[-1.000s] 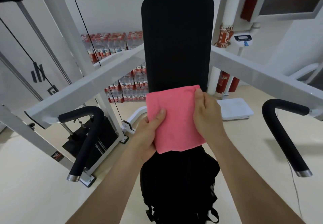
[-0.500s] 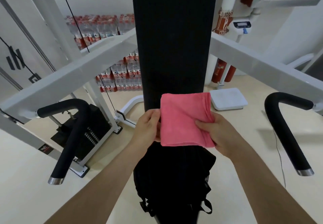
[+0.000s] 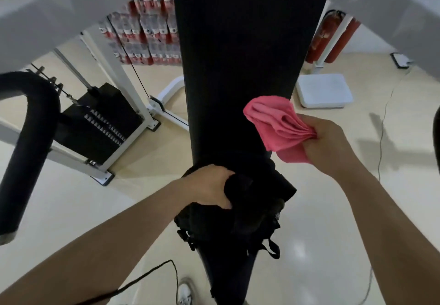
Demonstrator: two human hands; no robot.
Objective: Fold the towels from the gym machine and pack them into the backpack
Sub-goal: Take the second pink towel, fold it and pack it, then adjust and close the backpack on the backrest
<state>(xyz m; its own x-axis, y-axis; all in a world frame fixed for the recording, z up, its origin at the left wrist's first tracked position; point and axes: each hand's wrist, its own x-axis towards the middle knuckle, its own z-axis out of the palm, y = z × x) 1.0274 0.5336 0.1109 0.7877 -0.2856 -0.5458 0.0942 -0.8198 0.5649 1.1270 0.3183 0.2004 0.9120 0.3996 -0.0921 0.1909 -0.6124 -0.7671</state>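
Black foam handle (image 3: 26,138) at far left. Left hand (image 3: 209,187) grips the top fabric of the black backpack (image 3: 240,226), fingers curled in, at the foot of the back pad (image 3: 240,55). Folded pink towel (image 3: 276,124) in air beside the pad, one edge bunched and pinched by the right hand (image 3: 328,143).

No legible text or labels.

So, the left forearm (image 3: 107,238) and right forearm (image 3: 385,221) are both bare all the way down to the wrists, fully uncovered. The left hand (image 3: 209,187) and right hand (image 3: 326,143) are bare as well, just plain knuckles. The only piece of clothing I can spot is 1 white sneaker (image 3: 184,292) at the very bottom. It's pretty blurry, so any details on it are too soft to read.
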